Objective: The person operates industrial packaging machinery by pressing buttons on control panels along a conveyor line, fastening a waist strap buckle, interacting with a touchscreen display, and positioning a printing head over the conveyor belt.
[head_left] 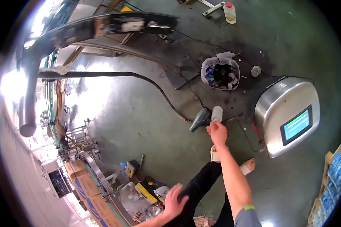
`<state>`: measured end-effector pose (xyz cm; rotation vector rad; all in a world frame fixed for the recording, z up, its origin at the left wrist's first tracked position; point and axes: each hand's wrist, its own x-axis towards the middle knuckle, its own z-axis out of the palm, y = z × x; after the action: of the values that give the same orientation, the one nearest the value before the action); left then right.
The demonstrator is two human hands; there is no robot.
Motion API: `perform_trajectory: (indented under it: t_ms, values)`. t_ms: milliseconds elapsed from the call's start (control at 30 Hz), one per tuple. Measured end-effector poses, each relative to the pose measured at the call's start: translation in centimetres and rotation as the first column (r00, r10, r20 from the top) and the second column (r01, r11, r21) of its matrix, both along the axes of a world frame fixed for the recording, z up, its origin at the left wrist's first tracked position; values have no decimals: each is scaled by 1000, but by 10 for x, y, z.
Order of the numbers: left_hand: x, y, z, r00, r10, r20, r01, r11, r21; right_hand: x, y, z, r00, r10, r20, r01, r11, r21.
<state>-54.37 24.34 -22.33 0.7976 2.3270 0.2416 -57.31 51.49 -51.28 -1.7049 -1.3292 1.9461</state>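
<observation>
Above the smooth green floor (117,128), pinching a white cylindrical container (217,112) in the right hand (218,133) beside a dark-grey pistol-shaped dryer (202,117), probably exposing the container's side. Holding nothing in the spread left hand (174,200).

Lined bin (204,69), red-capped bottle (230,13), cardboard boxes (88,186), pallet (327,158) with blue packs (338,168).

A plain white cylinder (217,112), smooth and pale with a rounded upper edge, shows just beyond the fingertips of the right hand (216,130); its near end meets them in this view, though whether they grip it cannot be told. Just beside its left side is a dark grey hair dryer (202,118), its bulkier end toward the cylinder and its narrower part slanting down to the left, over the green floor (151,125).
</observation>
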Motion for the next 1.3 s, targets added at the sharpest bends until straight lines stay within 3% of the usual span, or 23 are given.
perform_trajectory:
  t_ms: [33,67,100,133,200,267,300,333,400,567,633,700,867,933,1067,1133,1200,1300]
  values:
    - [-14,32,2,995,100,2,-100,989,106,11,-2,49,995,48,-89,-49,999,-9]
    - [-21,52,-3,856,465,225,-490,868,72,20,-3,94,980,91,-176,-94,995,-13]
    - [-36,90,6,741,580,340,-642,759,105,29,-6,135,974,104,-201,-99,995,34]
    - [-45,111,5,684,586,433,-707,679,197,38,-9,176,967,120,-225,-105,992,77]
    - [-60,159,34,657,600,457,-723,673,156,48,-3,266,961,255,-104,-238,959,156]
    - [-61,177,47,560,563,608,-777,611,150,60,-4,304,904,427,17,-383,791,477]
    - [-61,191,62,479,594,646,-841,522,144,60,0,321,900,432,56,-392,746,539]
    - [-59,196,72,476,593,649,-841,522,140,61,0,329,895,437,87,-402,709,579]
    - [-57,201,84,392,612,687,-886,451,104,60,4,333,917,386,105,-342,620,706]
    - [-55,201,84,294,655,696,-923,385,27,65,15,345,892,434,126,-386,587,712]
    - [-53,203,86,191,620,761,-945,325,-27,74,23,353,879,456,137,-412,587,697]
    - [-55,214,99,192,629,753,-943,330,-35,84,40,365,883,427,196,-434,580,689]
    - [-73,245,119,258,567,782,-932,358,48,92,69,316,876,463,132,-406,562,721]
    - [-83,258,119,267,568,779,-929,366,51,77,77,293,896,437,75,-311,497,810]
    - [-105,274,113,253,509,823,-930,362,62,44,86,270,919,393,-31,-178,483,857]
    - [-115,283,107,288,415,863,-897,433,91,32,88,267,932,356,-66,-119,473,873]
    - [-132,290,87,417,294,860,-803,562,197,27,92,261,966,235,-108,-31,521,853]
    - [-175,316,11,511,431,744,-782,592,194,38,93,247,985,151,-88,-13,568,823]
